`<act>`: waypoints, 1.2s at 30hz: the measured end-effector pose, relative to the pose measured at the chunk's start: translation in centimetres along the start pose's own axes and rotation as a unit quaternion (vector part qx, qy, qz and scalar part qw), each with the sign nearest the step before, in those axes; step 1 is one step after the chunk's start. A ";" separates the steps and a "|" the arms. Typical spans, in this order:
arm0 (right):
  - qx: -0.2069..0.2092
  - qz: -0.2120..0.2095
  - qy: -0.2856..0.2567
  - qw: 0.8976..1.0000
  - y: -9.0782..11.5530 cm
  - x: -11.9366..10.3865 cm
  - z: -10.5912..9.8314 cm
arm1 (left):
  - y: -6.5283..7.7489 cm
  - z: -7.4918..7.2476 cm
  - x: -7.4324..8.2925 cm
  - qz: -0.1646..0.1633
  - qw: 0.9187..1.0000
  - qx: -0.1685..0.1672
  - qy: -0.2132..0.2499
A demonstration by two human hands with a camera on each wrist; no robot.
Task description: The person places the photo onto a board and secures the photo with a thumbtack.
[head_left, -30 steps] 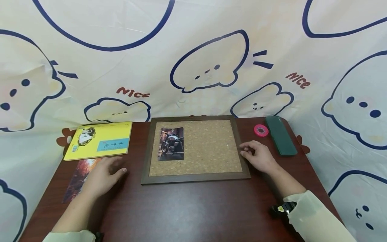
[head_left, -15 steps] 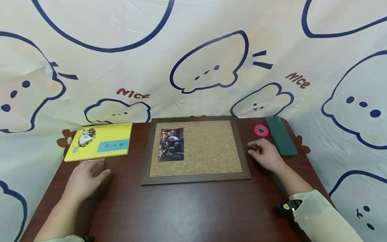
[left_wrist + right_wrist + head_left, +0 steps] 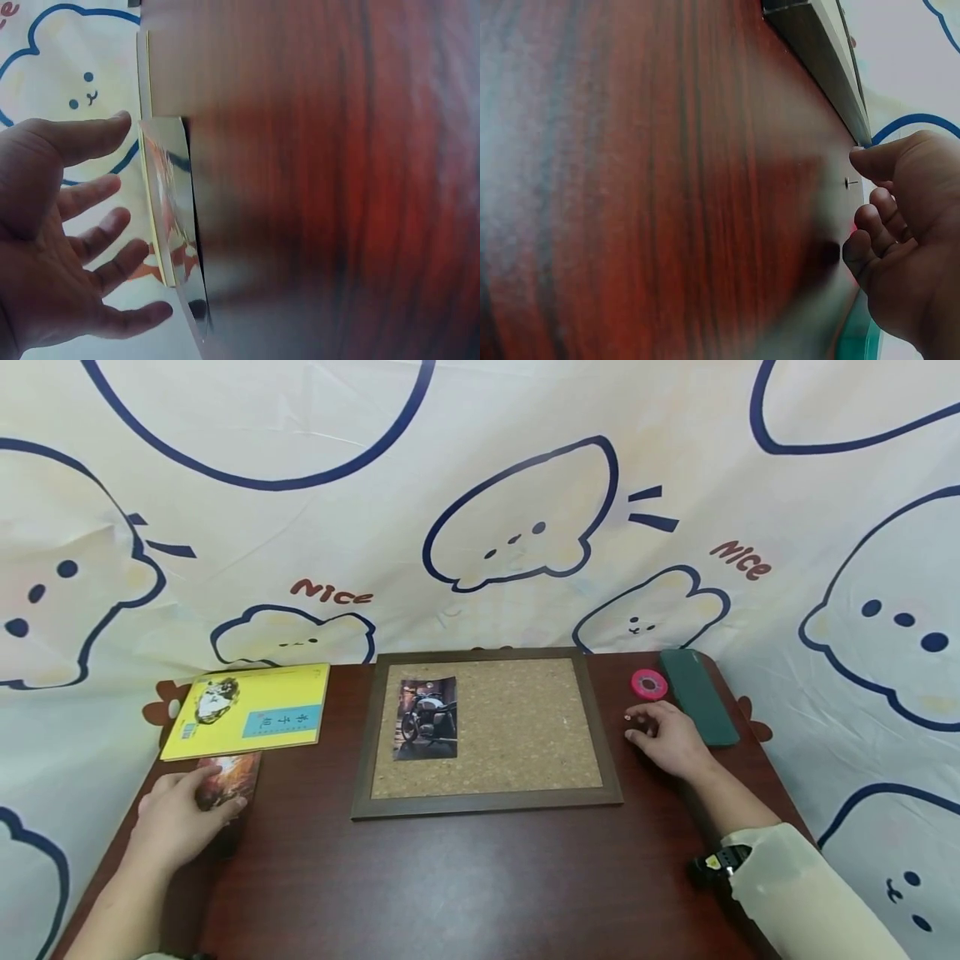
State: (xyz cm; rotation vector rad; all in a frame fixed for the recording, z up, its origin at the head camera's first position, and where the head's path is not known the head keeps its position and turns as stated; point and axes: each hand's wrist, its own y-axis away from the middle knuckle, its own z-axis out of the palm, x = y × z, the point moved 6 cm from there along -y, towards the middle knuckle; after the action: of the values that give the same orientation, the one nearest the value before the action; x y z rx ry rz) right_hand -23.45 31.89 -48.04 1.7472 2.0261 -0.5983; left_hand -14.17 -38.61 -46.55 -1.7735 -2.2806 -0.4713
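Observation:
My left hand (image 3: 175, 818) hovers over a reddish photo print (image 3: 229, 778) that lies partly beneath it, just below the yellow book (image 3: 247, 710). In the left wrist view its fingers (image 3: 112, 221) are spread and apart from the glossy print (image 3: 174, 180). On the other side, my right hand (image 3: 670, 740) rests beside the pink disc, fingers loosely curved. A tiny thumbtack (image 3: 849, 182) stands point up on the table, between the thumb and the other fingers, seemingly untouched. Between the hands lies a framed cork board (image 3: 525, 727) with a motorcycle photo (image 3: 426, 718) on its left part.
A round pink disc (image 3: 648, 684) and a green oblong case (image 3: 699, 697) lie at the table's back right. Behind the dark red wooden table (image 3: 450, 885) hangs a white cloth (image 3: 480, 527) with cartoon outlines.
My left hand has moved left and back from beside the book, uncovering the upper part of the reddish photo. The right hand has drawn right, away from the board's edge.

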 end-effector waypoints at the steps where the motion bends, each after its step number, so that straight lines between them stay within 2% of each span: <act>1: 0.000 0.004 0.003 1.000 -0.1 0.2 0.0 | 0.0 0.0 -0.3 -0.007 1.000 -0.005 0.000; 9: 0.013 0.016 0.030 0.999 -1.3 0.7 -0.2 | 0.3 -0.3 -1.7 -0.039 0.999 -0.033 0.001; 19: 0.001 0.007 0.050 0.999 -2.0 1.0 0.2 | 0.1 0.1 -2.8 -0.070 0.995 -0.065 0.005; 27: 0.006 0.019 0.051 0.998 -2.0 1.1 0.2 | -0.1 0.5 -3.3 -0.074 0.995 -0.074 -0.003; 36: 0.020 0.036 0.036 0.998 -1.7 1.3 0.0 | -0.2 0.5 -3.0 -0.064 0.996 -0.068 -0.004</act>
State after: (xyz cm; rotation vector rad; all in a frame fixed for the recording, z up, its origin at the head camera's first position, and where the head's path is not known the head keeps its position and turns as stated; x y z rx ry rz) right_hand -25.36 32.78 -48.66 1.8825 2.0019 -0.5645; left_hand -13.58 -41.15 -48.07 -1.6973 -2.4320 -0.6576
